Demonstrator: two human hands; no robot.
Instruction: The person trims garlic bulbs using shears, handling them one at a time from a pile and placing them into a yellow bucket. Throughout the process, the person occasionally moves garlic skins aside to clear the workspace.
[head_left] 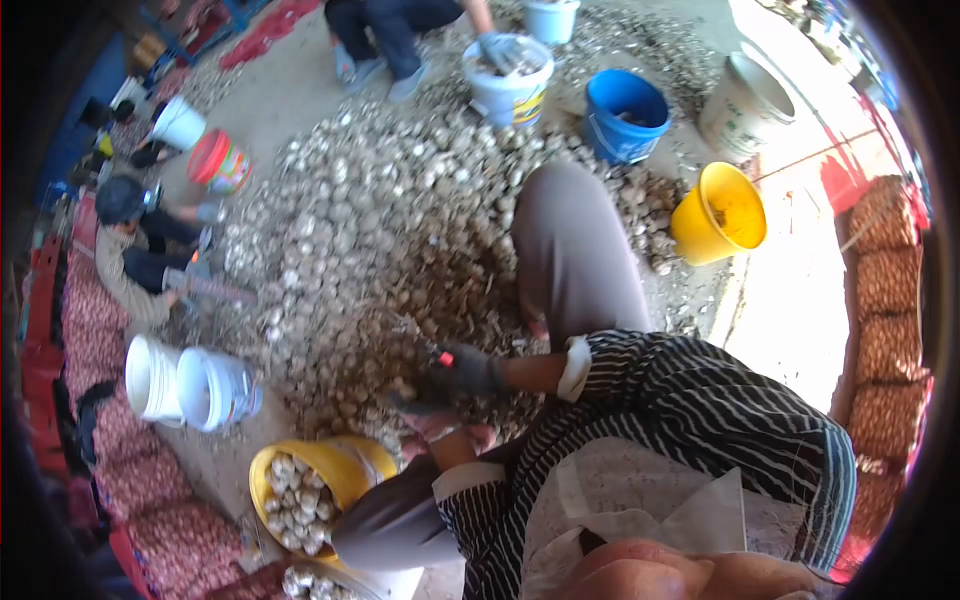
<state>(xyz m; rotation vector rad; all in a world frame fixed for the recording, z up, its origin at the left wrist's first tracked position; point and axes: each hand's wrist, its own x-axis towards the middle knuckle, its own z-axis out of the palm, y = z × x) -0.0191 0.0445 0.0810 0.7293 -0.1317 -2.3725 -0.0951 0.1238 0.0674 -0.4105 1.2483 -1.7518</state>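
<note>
My right hand point(465, 373), in a dark glove, is closed around a small tool with a red part point(445, 358). Just below it, my left hand point(425, 408), also gloved, has its fingers bent near the bulbs; what they hold is too small to make out. Both hands are close together, low over the near edge of a wide heap of pale garlic-like bulbs point(350, 200). Brown loose husks and stalks point(455, 275) lie around them, between my bent knees.
A tipped yellow bucket point(350, 465) holding bulbs lies beside my left knee. White buckets point(205, 390), a blue bucket point(625, 120) and a yellow bucket point(715, 215) ring the heap. Two people point(130, 245) work across it, one reaching into a bucket point(510, 85). Filled net sacks point(885, 280) line the sides.
</note>
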